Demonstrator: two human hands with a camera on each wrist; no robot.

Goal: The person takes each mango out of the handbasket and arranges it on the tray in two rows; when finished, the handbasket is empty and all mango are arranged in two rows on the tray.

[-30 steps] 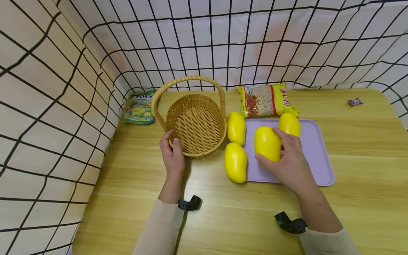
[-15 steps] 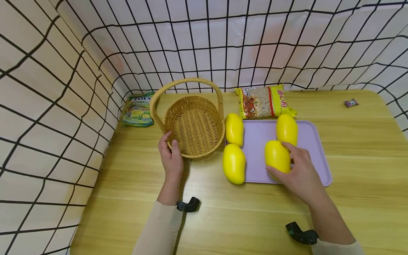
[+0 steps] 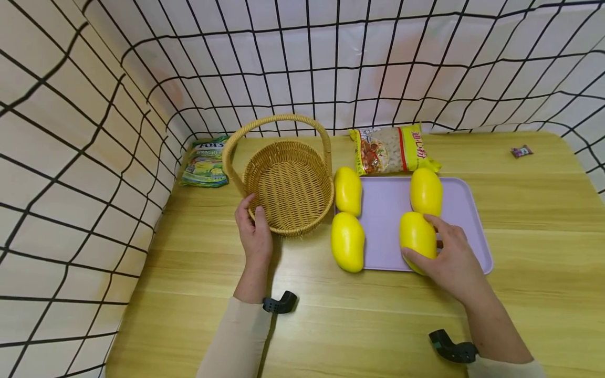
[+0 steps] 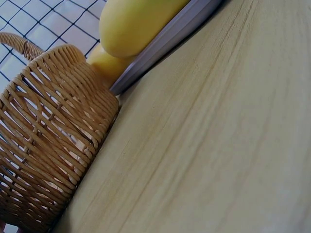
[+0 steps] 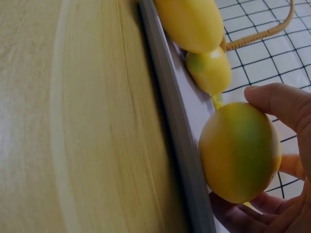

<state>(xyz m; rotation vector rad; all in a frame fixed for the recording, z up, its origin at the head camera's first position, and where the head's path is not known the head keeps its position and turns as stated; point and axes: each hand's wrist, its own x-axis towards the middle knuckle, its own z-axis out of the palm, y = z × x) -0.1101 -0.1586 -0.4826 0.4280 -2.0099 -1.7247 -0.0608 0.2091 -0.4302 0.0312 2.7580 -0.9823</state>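
Note:
My right hand (image 3: 456, 262) grips a yellow mango (image 3: 417, 239) by its sides, thumb near and fingers at the far side. The mango is at the front right of the lilac tray (image 3: 383, 231); in the right wrist view this mango (image 5: 238, 153) appears to touch the tray. Behind it lies another mango (image 3: 426, 191). Two more mangoes, one far (image 3: 348, 191) and one near (image 3: 348, 241), lie along the tray's left edge. My left hand (image 3: 255, 236) holds the near-left rim of a round wicker basket (image 3: 289, 194), which contains nothing. The left wrist view shows mostly the basket's woven wall (image 4: 48, 136).
A yellow food packet (image 3: 389, 149) lies behind the tray, and a green bag (image 3: 206, 163) left of the basket. One small wrapped candy (image 3: 522, 151) sits at the back right of the wooden table (image 3: 354, 325). Grid-patterned cloth (image 3: 283, 63) hangs behind and at the left.
My right hand has carried the mango rightward and nearer me, from the tray's middle to its front right. My left hand stays at the basket.

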